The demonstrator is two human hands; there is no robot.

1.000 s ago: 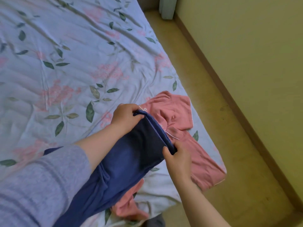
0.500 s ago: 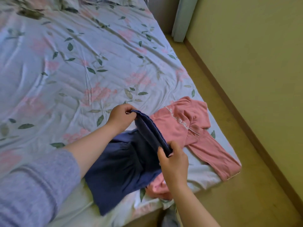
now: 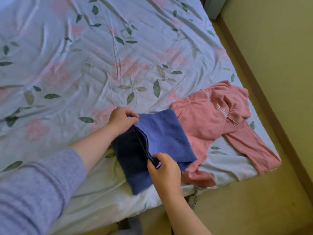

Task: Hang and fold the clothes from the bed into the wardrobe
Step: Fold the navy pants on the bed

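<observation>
Blue garment: lay folded at bed edge, overlapped pink top at 3 o'clock. Was pinched along fold ridge by left hand at 11 o'clock, right hand at 6 o'clock. White lettering on pink top, not readable.

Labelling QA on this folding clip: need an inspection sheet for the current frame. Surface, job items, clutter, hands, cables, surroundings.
Surface: bed with a creased floral sheet.
Job's things: blue garment part-folded near the bed's foot edge, its flap lying over the pink garment, which is crumpled and spread toward the bed's corner.
Clutter: grey shape low by the bed edge, cannot tell what.
Hands: left hand pinches the far end of the blue garment's fold; right hand pinches the near end.
Cables: nothing seen.
Surroundings: yellow-green wall, floor; wardrobe not in view.
</observation>
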